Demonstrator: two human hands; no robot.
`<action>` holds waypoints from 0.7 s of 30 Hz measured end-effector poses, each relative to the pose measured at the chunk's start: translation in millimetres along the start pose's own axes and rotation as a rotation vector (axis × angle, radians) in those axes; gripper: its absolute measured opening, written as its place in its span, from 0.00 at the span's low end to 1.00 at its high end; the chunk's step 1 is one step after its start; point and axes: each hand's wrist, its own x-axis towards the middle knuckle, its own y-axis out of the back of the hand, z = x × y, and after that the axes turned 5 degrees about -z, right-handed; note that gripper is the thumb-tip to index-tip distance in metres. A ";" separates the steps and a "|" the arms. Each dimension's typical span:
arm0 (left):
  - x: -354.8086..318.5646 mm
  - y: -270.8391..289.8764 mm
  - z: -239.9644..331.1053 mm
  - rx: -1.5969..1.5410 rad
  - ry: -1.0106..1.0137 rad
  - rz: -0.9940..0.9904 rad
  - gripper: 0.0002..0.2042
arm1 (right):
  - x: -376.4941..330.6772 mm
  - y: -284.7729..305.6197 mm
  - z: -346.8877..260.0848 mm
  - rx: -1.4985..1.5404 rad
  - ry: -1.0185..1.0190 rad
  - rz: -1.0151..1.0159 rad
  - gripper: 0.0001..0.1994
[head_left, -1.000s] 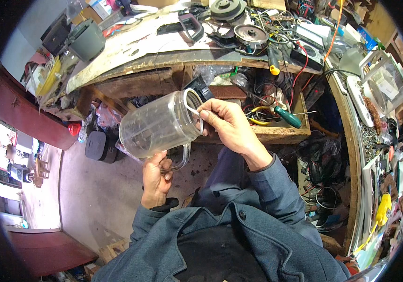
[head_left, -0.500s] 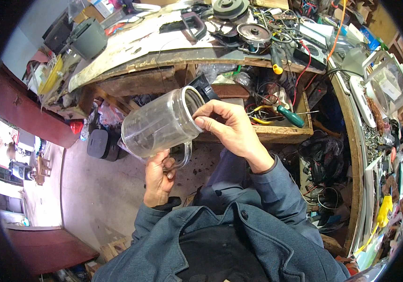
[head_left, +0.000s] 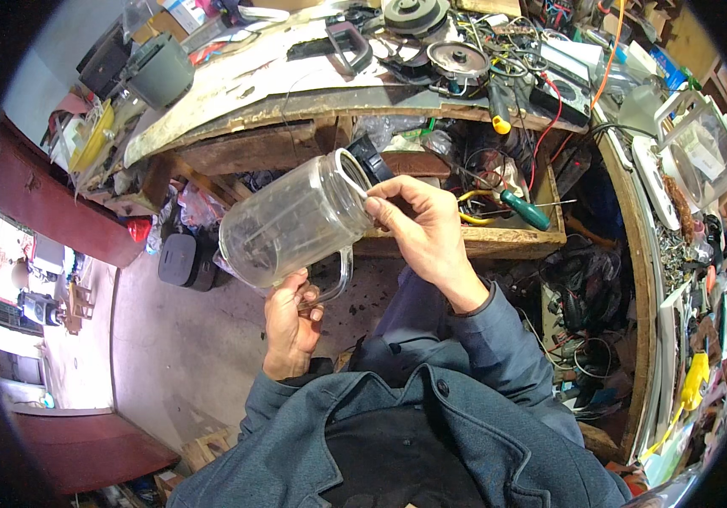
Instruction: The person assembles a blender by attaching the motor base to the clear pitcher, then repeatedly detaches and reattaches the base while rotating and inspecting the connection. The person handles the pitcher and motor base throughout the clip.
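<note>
A clear jug (head_left: 283, 224) with a handle is held tilted in front of me, its mouth facing up and to the right. My left hand (head_left: 292, 326) grips it from below, beside the handle. At the mouth, my right hand (head_left: 422, 229) pinches a pale sealing ring (head_left: 355, 173) between thumb and forefinger. The ring leans off the jug's rim on the hand's side; whether it still touches elsewhere I cannot tell. Just behind these fingers shows a black plastic part (head_left: 370, 159), partly hidden; what supports it cannot be made out.
Beyond the jug runs a cluttered workbench (head_left: 236, 110) with motor parts and wires. An open wooden drawer (head_left: 499, 243) holds a green-handled screwdriver (head_left: 524, 209). On the floor at left stands a black container (head_left: 185, 261). Shelving with mixed parts lines the right side.
My right hand has shifted slightly right, and the pale ring has come away from the jug's rim on that side. The jug stays almost where it was.
</note>
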 end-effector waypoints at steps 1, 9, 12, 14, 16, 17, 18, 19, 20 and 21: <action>0.5 1.0 -0.1 -0.004 0.001 -0.004 0.04 | 0.2 0.2 1.3 0.013 -0.007 -0.004 0.05; 2.0 4.1 -0.9 -0.021 -0.006 -0.014 0.03 | 1.9 1.3 0.0 0.007 -0.010 -0.042 0.07; 2.9 4.4 -0.6 -0.022 -0.009 -0.023 0.03 | 1.6 0.0 2.6 -0.008 0.044 -0.029 0.07; 1.8 2.3 -0.1 -0.016 -0.008 -0.007 0.03 | 1.2 0.0 2.1 -0.048 0.092 -0.021 0.06; 1.4 2.7 -0.5 -0.014 -0.010 0.000 0.03 | 1.0 0.4 -3.6 -0.125 0.161 -0.015 0.06; 1.4 3.5 -1.0 -0.015 -0.011 -0.003 0.03 | 0.6 0.1 -7.2 -0.176 0.193 -0.012 0.06; 1.8 3.6 -1.3 -0.013 -0.012 -0.006 0.03 | 0.0 0.1 -11.3 -0.227 0.225 -0.005 0.06; 2.1 3.4 -1.5 -0.013 -0.009 -0.005 0.03 | -0.1 -0.2 -13.1 -0.277 0.257 0.001 0.06; 2.5 3.3 -1.7 -0.013 -0.007 -0.004 0.03 | 0.8 -1.4 -12.3 -0.299 0.275 0.015 0.07; 2.8 3.4 -1.4 -0.011 -0.004 -0.003 0.03 | 1.4 -2.9 -11.9 -0.278 0.263 0.020 0.07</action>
